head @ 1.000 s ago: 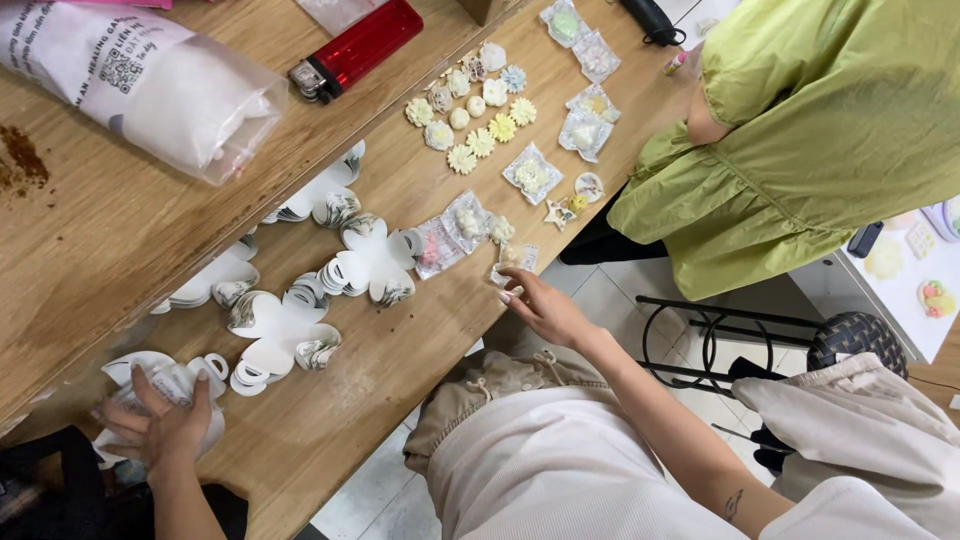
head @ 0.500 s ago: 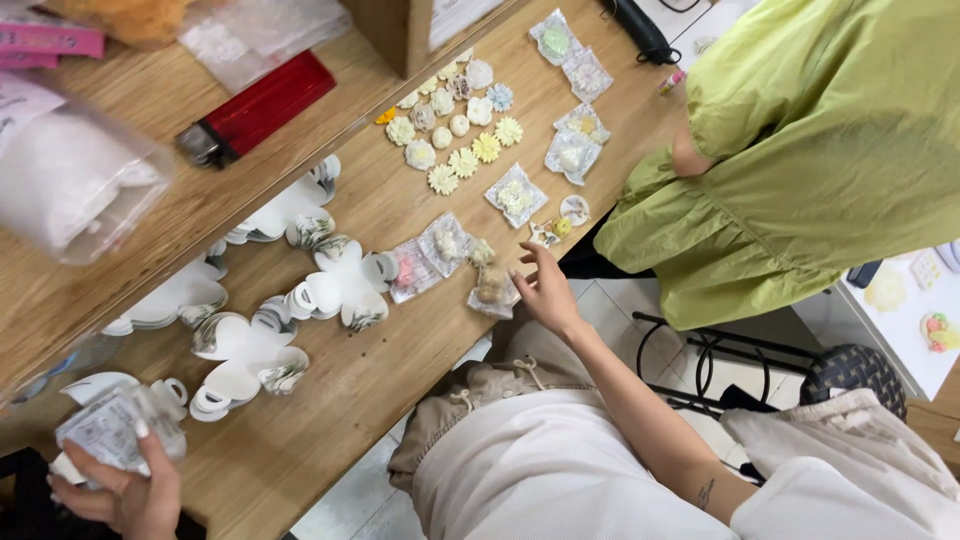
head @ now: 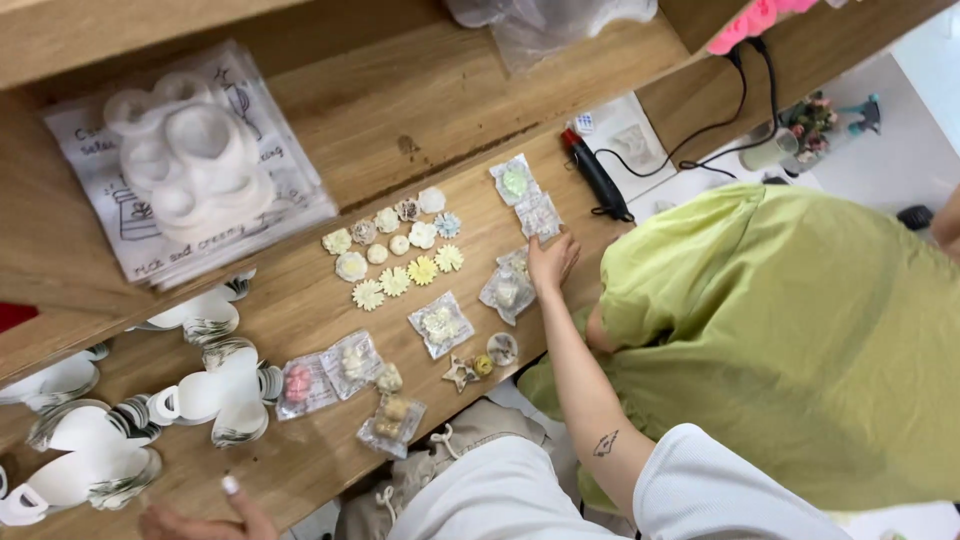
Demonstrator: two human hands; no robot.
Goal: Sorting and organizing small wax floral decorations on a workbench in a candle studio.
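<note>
While right hand point(head: 552, 262) reaches across tabletop point(head: 320, 300), fingers flat on small clear packets point(head: 508, 288) — open grip, holding nothing (pressing to steady, probably). Left hand point(head: 205, 520) low at edge, spread beside white cutouts point(head: 215, 392) — empty.

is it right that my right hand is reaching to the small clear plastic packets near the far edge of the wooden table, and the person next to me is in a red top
Not quite. The head view shows your right hand at the small clear plastic packets on the wooden table, but the person beside you wears a light green top, not red.
</note>
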